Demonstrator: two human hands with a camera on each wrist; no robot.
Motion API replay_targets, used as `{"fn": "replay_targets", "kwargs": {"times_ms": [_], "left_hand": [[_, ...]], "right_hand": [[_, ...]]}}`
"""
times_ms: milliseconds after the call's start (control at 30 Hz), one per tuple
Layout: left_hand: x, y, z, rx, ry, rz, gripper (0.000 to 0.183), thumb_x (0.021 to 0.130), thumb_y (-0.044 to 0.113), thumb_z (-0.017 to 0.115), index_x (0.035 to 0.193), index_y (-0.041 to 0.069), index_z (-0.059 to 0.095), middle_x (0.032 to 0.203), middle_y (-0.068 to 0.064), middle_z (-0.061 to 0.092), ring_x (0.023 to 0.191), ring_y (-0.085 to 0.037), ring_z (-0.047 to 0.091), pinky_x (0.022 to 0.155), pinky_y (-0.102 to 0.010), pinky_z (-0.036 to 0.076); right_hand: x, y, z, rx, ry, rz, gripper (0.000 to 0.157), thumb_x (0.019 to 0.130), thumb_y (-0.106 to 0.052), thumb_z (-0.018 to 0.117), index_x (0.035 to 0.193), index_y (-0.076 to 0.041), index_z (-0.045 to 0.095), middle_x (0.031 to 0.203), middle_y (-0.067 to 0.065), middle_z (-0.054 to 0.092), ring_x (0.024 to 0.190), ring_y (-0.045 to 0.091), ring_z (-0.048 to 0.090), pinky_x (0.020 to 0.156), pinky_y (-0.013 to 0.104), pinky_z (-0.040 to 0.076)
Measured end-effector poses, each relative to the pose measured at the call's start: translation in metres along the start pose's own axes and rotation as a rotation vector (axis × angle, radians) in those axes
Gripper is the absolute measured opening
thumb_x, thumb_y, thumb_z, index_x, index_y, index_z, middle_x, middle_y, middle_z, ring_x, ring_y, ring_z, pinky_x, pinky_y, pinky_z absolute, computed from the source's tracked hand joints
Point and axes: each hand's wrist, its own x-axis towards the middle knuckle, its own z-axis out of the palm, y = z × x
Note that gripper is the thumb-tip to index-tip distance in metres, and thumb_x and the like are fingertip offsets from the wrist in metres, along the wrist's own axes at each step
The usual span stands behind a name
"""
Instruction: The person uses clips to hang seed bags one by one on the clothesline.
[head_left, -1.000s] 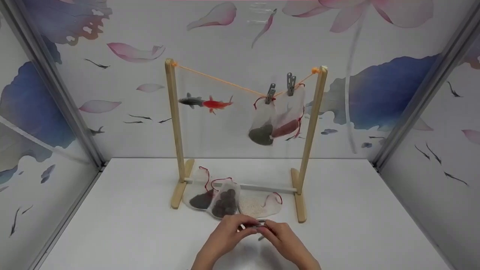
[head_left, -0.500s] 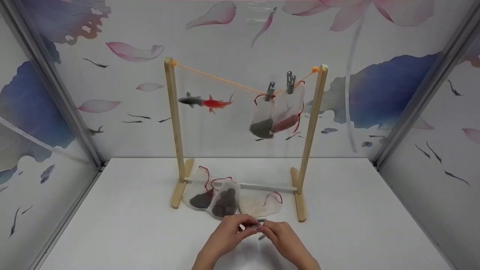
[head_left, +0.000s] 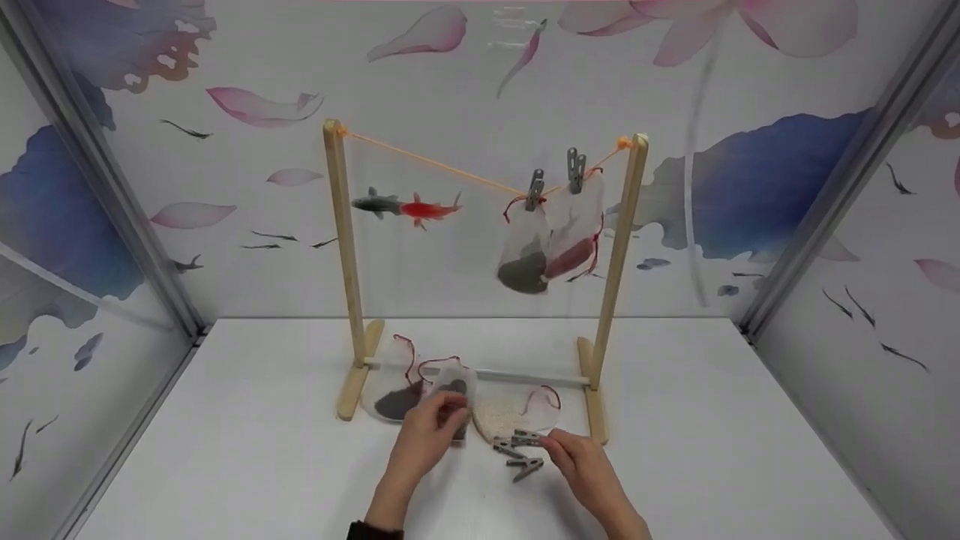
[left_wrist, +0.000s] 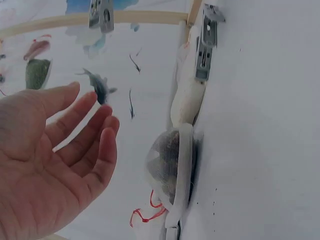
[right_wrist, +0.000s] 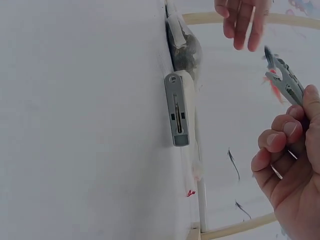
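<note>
My right hand point(head_left: 591, 463) pinches the end of a grey clothespin point(right_wrist: 286, 80) between thumb and fingers. Two more clothespins lie on the table below it, one of them point(head_left: 525, 468) nearest to me. With loosely bent fingers and nothing in it, my left hand point(left_wrist: 65, 155) hovers over a mesh drawstring bag of dark round pieces point(head_left: 453, 377), partly hiding it in the head view. On its left lies a mesh bag with black contents point(head_left: 397, 403). A bag of pale grains point(head_left: 496, 415) lies on its right, near the clothespins.
A wooden stand rises behind, with a left post point(head_left: 345, 247) and a right post point(head_left: 619, 262). From its sagging orange cord point(head_left: 427, 162) hang a green-filled bag point(head_left: 523, 271) and a red-filled bag point(head_left: 574, 257), each under a clothespin. Patterned walls enclose the white table point(head_left: 247, 450).
My hands, together over the clothespins before, have parted. The left has moved left and up over the bag of round pieces; the right has shifted slightly right, a clothespin now visible in its fingers.
</note>
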Motion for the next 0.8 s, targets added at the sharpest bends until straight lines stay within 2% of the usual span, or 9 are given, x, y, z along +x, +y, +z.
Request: {"fn": "replay_targets", "kwargs": {"times_ms": [133, 267, 367, 567, 700, 800], "left_hand": [[0.018, -0.012, -0.003, 0.053, 0.088, -0.042, 0.02, 0.098, 0.015, 0.063, 0.116, 0.008, 0.067, 0.119, -0.012, 0.067, 0.115, -0.031, 0.062, 0.097, -0.048, 0.051], [0.036, -0.018, 0.002, 0.116, 0.118, -0.079, 0.022, 0.096, 0.014, 0.065, 0.116, 0.005, 0.067, 0.124, -0.019, 0.064, 0.12, -0.04, 0.056, 0.103, -0.056, 0.043], [0.045, -0.021, 0.009, 0.191, 0.123, -0.116, 0.024, 0.094, 0.016, 0.067, 0.115, 0.004, 0.067, 0.123, -0.02, 0.064, 0.118, -0.042, 0.056, 0.1, -0.06, 0.042], [0.053, -0.023, 0.022, 0.292, 0.138, -0.18, 0.025, 0.091, 0.019, 0.07, 0.113, 0.007, 0.067, 0.12, -0.018, 0.064, 0.119, -0.044, 0.055, 0.095, -0.064, 0.041], [0.054, -0.024, 0.027, 0.283, 0.157, -0.186, 0.027, 0.089, 0.016, 0.073, 0.114, 0.008, 0.066, 0.122, -0.018, 0.063, 0.12, -0.044, 0.051, 0.095, -0.063, 0.039], [0.054, -0.025, 0.029, 0.235, 0.176, -0.17, 0.028, 0.087, 0.007, 0.074, 0.113, 0.008, 0.065, 0.122, -0.019, 0.06, 0.115, -0.038, 0.055, 0.096, -0.058, 0.042]], "right_hand": [[-0.001, 0.005, -0.004, 0.013, -0.026, 0.06, 0.039, 0.103, -0.032, 0.053, 0.071, -0.009, 0.055, 0.061, -0.015, 0.039, 0.055, -0.005, 0.035, 0.052, 0.015, 0.034], [0.0, 0.006, -0.006, 0.013, -0.035, 0.059, 0.04, 0.103, -0.033, 0.052, 0.071, -0.008, 0.055, 0.061, -0.014, 0.041, 0.055, -0.005, 0.037, 0.052, 0.016, 0.036], [0.001, 0.007, -0.007, 0.005, -0.027, 0.049, 0.038, 0.103, -0.03, 0.053, 0.07, -0.012, 0.054, 0.061, -0.015, 0.04, 0.055, -0.005, 0.036, 0.052, 0.016, 0.036], [0.001, 0.01, -0.009, -0.019, 0.01, 0.007, 0.035, 0.102, -0.027, 0.054, 0.069, -0.016, 0.051, 0.061, -0.016, 0.04, 0.055, -0.006, 0.035, 0.052, 0.016, 0.035], [0.002, 0.011, -0.01, -0.022, 0.031, -0.012, 0.036, 0.102, -0.026, 0.056, 0.068, -0.017, 0.05, 0.061, -0.017, 0.039, 0.055, -0.006, 0.035, 0.052, 0.015, 0.034], [0.002, 0.012, -0.01, -0.02, 0.028, -0.009, 0.035, 0.102, -0.026, 0.056, 0.068, -0.017, 0.051, 0.061, -0.018, 0.04, 0.055, -0.007, 0.035, 0.052, 0.015, 0.034]]}}
